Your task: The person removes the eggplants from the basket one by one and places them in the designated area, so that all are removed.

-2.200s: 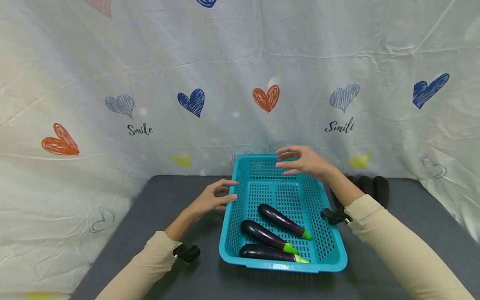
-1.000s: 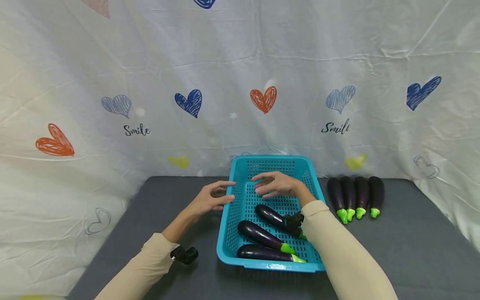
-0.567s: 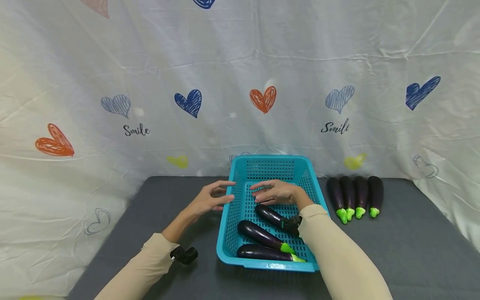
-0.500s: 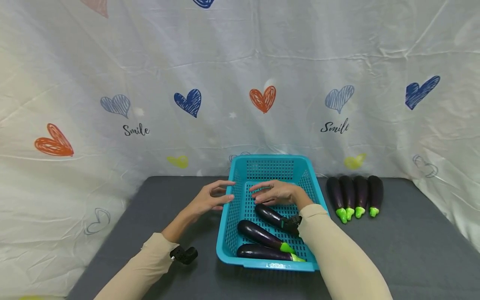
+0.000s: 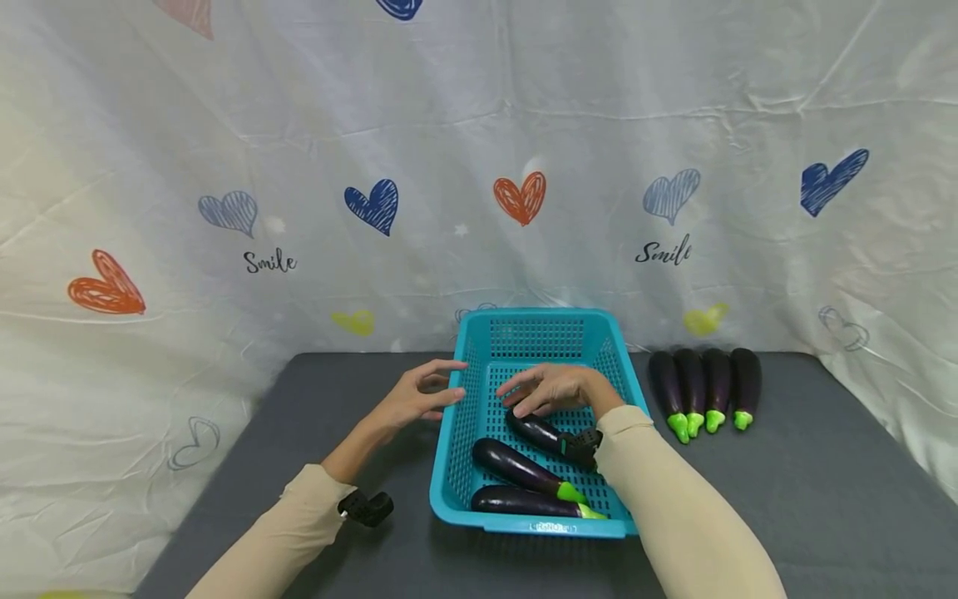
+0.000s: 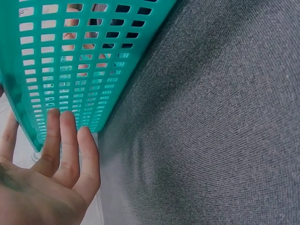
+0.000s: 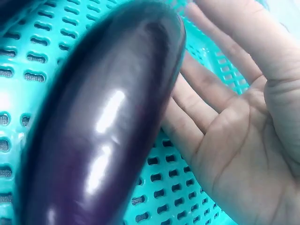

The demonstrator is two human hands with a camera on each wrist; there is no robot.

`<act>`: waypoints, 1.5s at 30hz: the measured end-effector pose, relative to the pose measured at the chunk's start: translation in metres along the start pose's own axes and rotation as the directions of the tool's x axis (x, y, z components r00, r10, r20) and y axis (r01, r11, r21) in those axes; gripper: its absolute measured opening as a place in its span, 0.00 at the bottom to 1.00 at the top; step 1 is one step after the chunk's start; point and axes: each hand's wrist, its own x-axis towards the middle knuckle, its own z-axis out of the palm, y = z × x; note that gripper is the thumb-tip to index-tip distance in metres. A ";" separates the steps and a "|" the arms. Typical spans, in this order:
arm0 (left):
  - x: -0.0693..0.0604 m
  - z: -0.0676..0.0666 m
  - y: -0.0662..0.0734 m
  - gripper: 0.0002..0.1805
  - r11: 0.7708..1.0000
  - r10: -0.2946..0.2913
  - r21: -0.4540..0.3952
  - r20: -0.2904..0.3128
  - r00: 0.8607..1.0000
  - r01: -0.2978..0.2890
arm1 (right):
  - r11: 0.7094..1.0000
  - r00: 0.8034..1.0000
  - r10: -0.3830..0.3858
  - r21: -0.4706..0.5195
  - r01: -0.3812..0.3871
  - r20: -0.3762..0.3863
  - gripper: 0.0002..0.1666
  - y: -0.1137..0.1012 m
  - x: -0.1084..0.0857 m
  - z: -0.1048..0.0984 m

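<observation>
Glossy dark purple skin is straddled by the right hand [image 5: 550,388] at the thick end of the farthest eggplant [image 5: 534,428] in the basket. No firm hold is shown: fingers and thumb are parted widely, the palm is seen bare in the right wrist view, and how firmly the skin is touched, if at all, cannot be told. The thick end was probably chosen because more surface is offered there to spread fingers. The stem end of this eggplant is hidden by a black wrist device [image 5: 580,448].

At the basket's left side, the left hand [image 5: 412,398] is held with its fingers apart, thumb and forefinger brought to the rim; whether it is pressed cannot be judged. It seems to be placed there so that the turquoise basket [image 5: 516,522] can be steadied.

Nearer the front wall, a middle eggplant [image 5: 520,468] and a front eggplant [image 5: 524,501] are laid with their green caps turned rightward, the front one set along the wall, by which rolling is presumably checked.

Beyond the basket, to the right, four loose eggplants [image 5: 692,384] are lined up side by side on the grey table [image 5: 823,499], caps towards the person, perhaps so that each is braced by its neighbour.
</observation>
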 end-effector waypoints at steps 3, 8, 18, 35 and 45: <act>0.000 -0.001 -0.002 0.28 1.000 -0.001 0.001 0.001 1.000 0.001 | 1.000 1.000 0.012 -0.006 -0.012 0.009 0.33 0.000 0.001 0.001; 0.000 -0.001 -0.003 0.28 1.000 -0.003 0.009 0.000 1.000 0.003 | 1.000 1.000 0.001 -0.013 -0.001 -0.001 0.32 0.000 0.001 0.005; -0.001 -0.002 -0.003 0.28 1.000 -0.004 0.007 0.007 1.000 0.004 | 0.998 0.992 -0.058 0.010 0.059 -0.109 0.30 0.000 0.004 0.005; 0.001 0.001 0.000 0.28 1.000 -0.002 -0.007 0.024 1.000 0.002 | 0.982 0.872 -0.188 -0.075 0.173 -0.453 0.26 0.005 0.004 0.000; -0.001 0.000 -0.001 0.28 1.000 -0.002 -0.001 0.025 1.000 0.002 | 0.977 0.936 -0.144 -0.197 0.082 -0.322 0.41 0.002 0.006 -0.004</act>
